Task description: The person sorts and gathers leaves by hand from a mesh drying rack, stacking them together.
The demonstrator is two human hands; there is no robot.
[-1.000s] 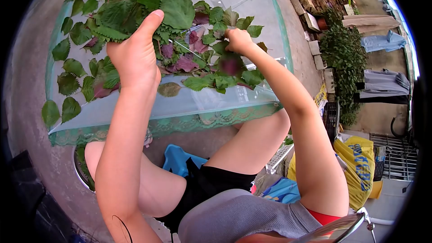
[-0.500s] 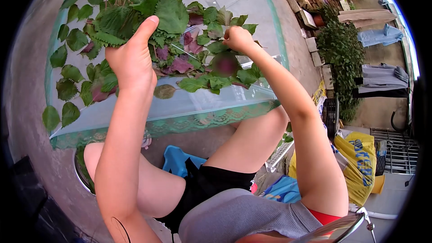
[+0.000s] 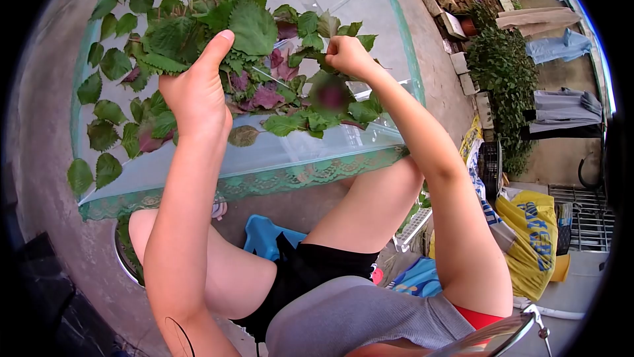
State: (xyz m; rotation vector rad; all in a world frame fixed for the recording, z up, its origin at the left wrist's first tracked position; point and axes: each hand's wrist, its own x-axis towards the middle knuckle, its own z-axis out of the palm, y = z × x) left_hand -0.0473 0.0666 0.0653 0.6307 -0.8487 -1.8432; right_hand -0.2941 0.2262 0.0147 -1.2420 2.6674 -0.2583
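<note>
A thick stack of green perilla leaves [image 3: 247,30] is gripped in my left hand [image 3: 197,89], thumb laid along its near side. To the right, my right hand [image 3: 350,58] is closed in a pinch above the scattered leaves. A dark green perilla leaf [image 3: 324,63] shows at its fingertips, mostly hidden by the fingers. Under and around both hands, loose green and purple leaves [image 3: 267,96] lie on a pale mesh cover [image 3: 290,149] with a green lace edge. Single leaves [image 3: 115,63] are spread along its left side.
Below the mesh is a blue plastic stool [image 3: 264,238] between my legs. A round pan [image 3: 125,248] with greenery stands at lower left. On the right are a yellow bag [image 3: 528,241], a black basket [image 3: 489,169], a leafy bush [image 3: 502,79] and hanging clothes [image 3: 561,112].
My right hand has shifted slightly left, and a leaf beside its fingers has been lifted, baring a pale patch of mesh. My left hand keeps the stack nearly in place.
</note>
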